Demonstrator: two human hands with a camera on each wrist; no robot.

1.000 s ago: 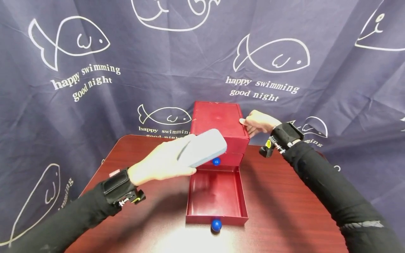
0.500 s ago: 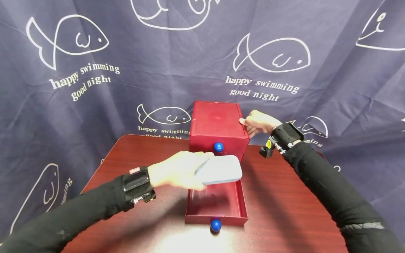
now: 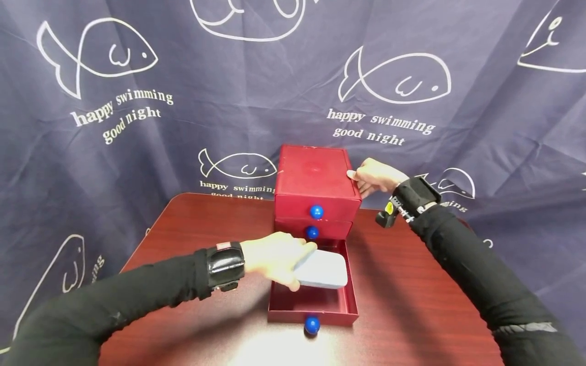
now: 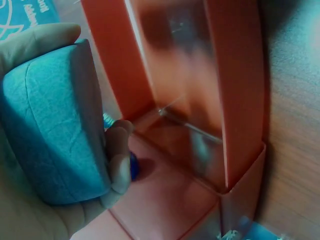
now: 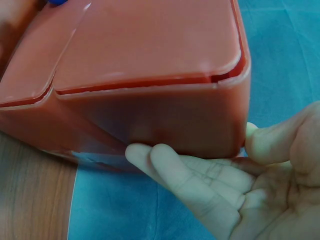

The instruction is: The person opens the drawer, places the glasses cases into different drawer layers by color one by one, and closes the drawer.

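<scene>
A light blue glasses case [image 3: 323, 269] with a leathery surface lies in the grip of my left hand [image 3: 278, 256], thumb on one side and fingers on the other. In the head view it overlaps the pulled-out bottom drawer [image 3: 311, 305] of a small red drawer cabinet [image 3: 315, 173]. The left wrist view has the glasses case [image 4: 52, 125] close up, beside the drawer's walls. My right hand [image 3: 377, 176] holds the cabinet's upper right edge, thumb over the top and fingers along the side. Those fingers [image 5: 185, 185] lie nearly straight against the side wall in the right wrist view.
Two upper drawers are closed, each with a blue knob [image 3: 316, 212]. Another blue knob [image 3: 312, 325] sticks out at the front of the open drawer. The cabinet stands on a reddish wooden table [image 3: 412, 305], before a dark blue curtain [image 3: 256, 101] with fish drawings.
My left hand has brought the glasses case down and a little right, from in front of the upper drawers to the open drawer, levelling it. The right hand has stayed at the cabinet.
</scene>
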